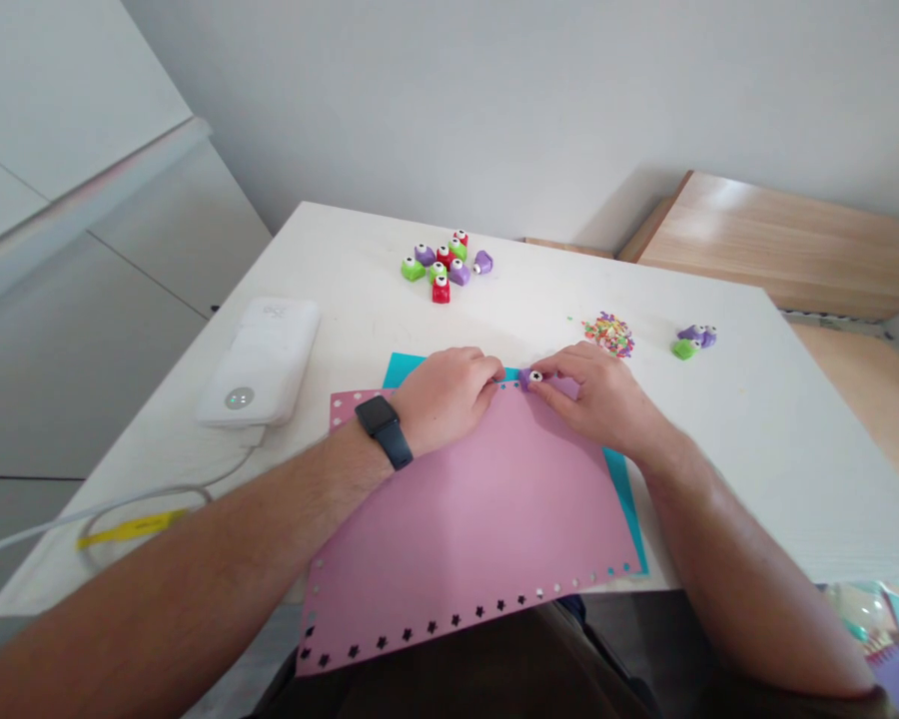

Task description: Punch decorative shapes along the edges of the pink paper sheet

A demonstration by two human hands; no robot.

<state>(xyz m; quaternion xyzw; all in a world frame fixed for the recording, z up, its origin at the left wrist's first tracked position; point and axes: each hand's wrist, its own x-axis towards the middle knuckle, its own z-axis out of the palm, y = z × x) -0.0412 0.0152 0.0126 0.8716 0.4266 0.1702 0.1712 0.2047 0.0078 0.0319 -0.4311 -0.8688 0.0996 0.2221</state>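
Note:
A pink paper sheet (479, 489) with small shapes punched along its edges lies over a blue sheet (403, 368), and its near edge hangs past the table. At the far edge of the pink sheet, a purple craft punch (525, 378) with a white star-marked button sits on the paper. My right hand (595, 389) grips this punch between thumb and fingers. Left of it, my left hand (456, 394) has its fingers pinched together at the paper's far edge. A dark watch is on my left wrist.
Several red, green and purple craft punches (441, 290) cluster at the back of the white table (719, 449). Colourful paper bits (609, 335) and a few more punches (687, 350) lie to the right. A white power bank (262, 359) with a cable stands left.

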